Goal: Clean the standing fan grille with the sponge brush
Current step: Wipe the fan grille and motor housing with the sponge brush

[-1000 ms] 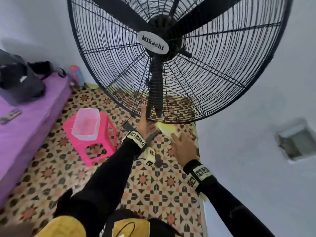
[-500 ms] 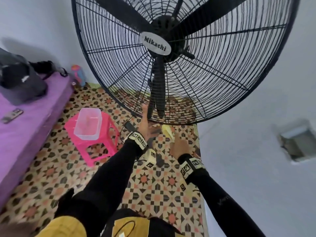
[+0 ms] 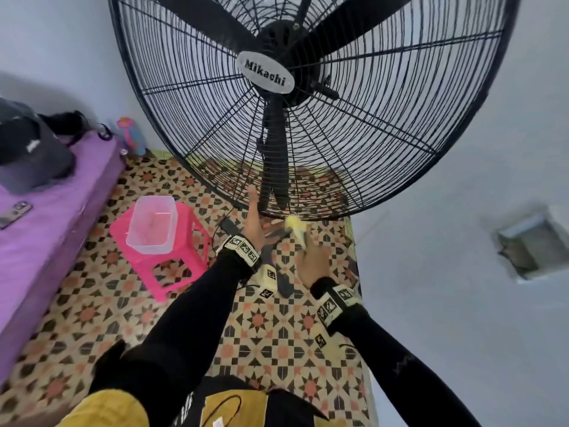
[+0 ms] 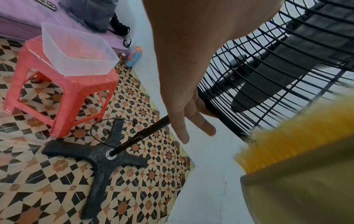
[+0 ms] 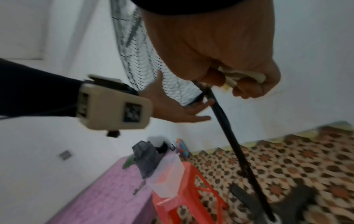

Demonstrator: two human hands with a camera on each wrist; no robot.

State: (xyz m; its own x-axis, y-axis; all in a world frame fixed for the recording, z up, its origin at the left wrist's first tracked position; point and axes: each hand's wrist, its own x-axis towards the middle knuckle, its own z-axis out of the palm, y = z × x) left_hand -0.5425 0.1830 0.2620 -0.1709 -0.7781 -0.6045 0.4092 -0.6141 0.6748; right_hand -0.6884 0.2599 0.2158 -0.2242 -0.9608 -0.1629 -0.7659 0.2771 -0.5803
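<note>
The big black fan grille (image 3: 369,134) with its "Mikachi" badge fills the top of the head view. My left hand (image 3: 254,217) lies with straight fingers against the grille's bottom rim (image 4: 214,109), thumb up on the front side. My right hand (image 3: 312,260) grips the yellow sponge brush (image 3: 295,224), whose tip touches the bottom rim just right of the left hand. In the left wrist view the brush's yellow bristles (image 4: 296,144) loom close and blurred. In the right wrist view the right hand (image 5: 220,53) is a fist round the brush's pale handle (image 5: 241,75).
A pink stool (image 3: 160,241) carrying a clear plastic tub (image 3: 152,223) stands left of the fan. The fan's pole (image 4: 145,133) and cross-shaped base (image 4: 99,153) with a cord sit on the patterned floor. A purple bed (image 3: 46,217) with a grey bag (image 3: 27,149) is at left; a white wall (image 3: 446,303) is at right.
My right hand has brought the brush up against the bottom rim of the grille. The left hand has stayed on the rim.
</note>
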